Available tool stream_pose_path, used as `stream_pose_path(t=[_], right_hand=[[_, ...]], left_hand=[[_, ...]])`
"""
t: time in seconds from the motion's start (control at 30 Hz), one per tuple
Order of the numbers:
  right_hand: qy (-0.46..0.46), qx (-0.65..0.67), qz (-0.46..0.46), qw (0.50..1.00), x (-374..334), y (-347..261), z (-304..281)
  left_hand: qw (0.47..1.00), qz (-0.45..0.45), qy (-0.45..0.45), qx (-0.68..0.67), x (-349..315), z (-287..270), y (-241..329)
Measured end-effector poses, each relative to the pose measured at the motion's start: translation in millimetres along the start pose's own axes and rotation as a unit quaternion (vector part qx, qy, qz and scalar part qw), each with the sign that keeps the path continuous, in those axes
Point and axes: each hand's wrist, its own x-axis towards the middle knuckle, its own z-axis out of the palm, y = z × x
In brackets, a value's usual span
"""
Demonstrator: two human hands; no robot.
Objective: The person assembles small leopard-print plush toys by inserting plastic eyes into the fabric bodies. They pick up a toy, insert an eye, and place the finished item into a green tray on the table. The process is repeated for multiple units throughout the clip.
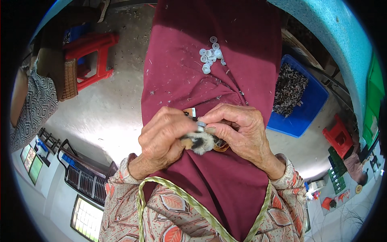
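Observation:
Over my lap, both my hands meet at a small furry plush piece in white, black and tan. My left hand is closed round its left side, with the fingertips hidden behind it. At the top of the fur sits a small pale plastic disc, pinched between the thumb and forefinger of my right hand. A small white and orange tag sticks up behind the fingers. Beneath my right fingers shows a bit of orange-brown material. Further up my lap, several translucent plastic discs lie in a loose pile.
A maroon apron with scattered lint covers my lap. To the right stands a blue tub of dark and pale scraps. On the left are a red plastic stool and a seated person's patterned clothing. A turquoise edge curves along the upper right.

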Motion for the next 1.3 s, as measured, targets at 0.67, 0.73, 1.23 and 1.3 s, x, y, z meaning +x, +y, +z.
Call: stream_pose_path(t=[0.67, 0.73, 1.23, 1.3], right_hand=[[0.003, 0.144, 0.183, 0.972, -3, -5, 2], [0.009, 0.154, 0.183, 0.971, -5, -1, 6], [-0.022, 0.27, 0.137, 0.953, 8, 11, -17], [-0.018, 0.203, 0.089, 0.975, 9, 9, -17]], left_hand=[[0.985, -0.156, -0.067, -0.027, 6, 7, 1], [0.983, -0.167, -0.075, -0.035, 5, 6, 2], [0.911, -0.362, -0.009, -0.197, 5, 9, -7], [0.898, -0.376, -0.029, -0.226, 15, 7, -8]])
